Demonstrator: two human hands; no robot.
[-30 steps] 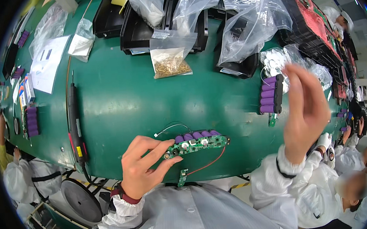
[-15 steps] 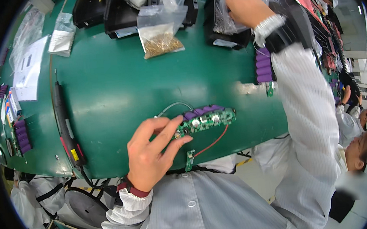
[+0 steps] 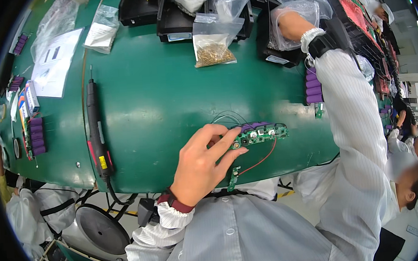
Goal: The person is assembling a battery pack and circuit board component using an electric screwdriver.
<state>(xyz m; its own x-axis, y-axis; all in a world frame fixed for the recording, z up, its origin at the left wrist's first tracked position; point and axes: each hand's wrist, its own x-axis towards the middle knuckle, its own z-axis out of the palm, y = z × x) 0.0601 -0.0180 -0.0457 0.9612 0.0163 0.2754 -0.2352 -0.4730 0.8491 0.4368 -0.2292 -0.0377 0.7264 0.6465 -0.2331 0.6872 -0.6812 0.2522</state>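
My left hand pinches the left end of a purple battery pack with a green circuit board along its near side. From the pack, a red wire runs to a small green board near the table's front edge. Thin pale and dark wires loop behind the pack. At the far right, my right hand is down in a clear plastic bag lining a black bin. Its fingers are hidden there, so whether they hold anything does not show.
A bag of brass-coloured small parts lies before more black bins. An electric screwdriver rests left on the green table, beyond it a paper sheet and a purple pack. Another purple pack sits beside my right arm.
The whole view has shifted, so the table and things on it appear farther right. My right hand sits deeper in the bag. My left hand keeps its hold on the battery pack.
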